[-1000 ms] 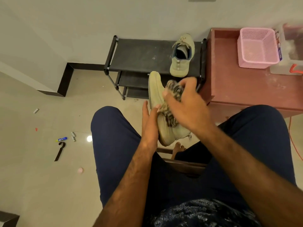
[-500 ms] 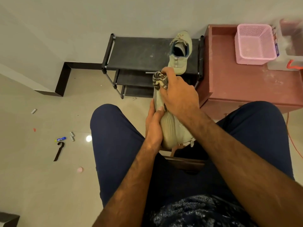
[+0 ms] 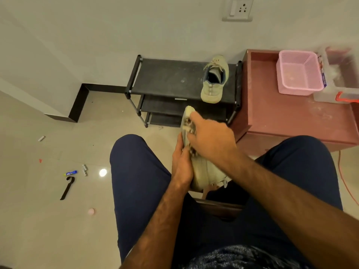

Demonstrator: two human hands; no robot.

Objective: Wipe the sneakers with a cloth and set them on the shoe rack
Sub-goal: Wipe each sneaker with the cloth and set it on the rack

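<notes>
- Sneaker in hand (image 3: 204,172): pale beige, held on edge between the knees. Toe points to 12 o'clock, heel to 6.
- Left hand (image 3: 181,166): on the sneaker's 9 o'clock side. Fingers run up along the sole and the thumb hooks over the edge, so it grips the shoe.
- Right hand (image 3: 210,141): comes in from 4 o'clock and covers the sneaker's forward half. Fingers are curled round the cloth (image 3: 187,126) and press it to the toe end.
- Cloth: dark-and-light pattern, mostly hidden under the fingers. Scraps show at the hand's 9 o'clock edge.
- Second sneaker (image 3: 214,80): 12 o'clock from the hands, at the right end of the top shelf of the shoe rack (image 3: 167,78). It sits on its sole, heel toward the camera, toe at the wall, laces loose.
- Shoe rack: black, three shelves, backed against the wall, top shelf dusty.
- Cabinet (image 3: 291,117): reddish, just beside the rack at its 3 o'clock. A pink basket (image 3: 297,74) sits on top, with a clear plastic box (image 3: 340,84) just beside it at its 3 o'clock.
- Floor, 9 o'clock of the left knee: blue tube (image 3: 71,173), black hooked strip (image 3: 67,188), small grey cylinders (image 3: 84,169), pink round bit (image 3: 91,211).
- Wall socket (image 3: 238,9): on the wall at 12 o'clock, above the rack.
- Orange cable (image 3: 343,177): on the floor at the 3 o'clock edge of view.
</notes>
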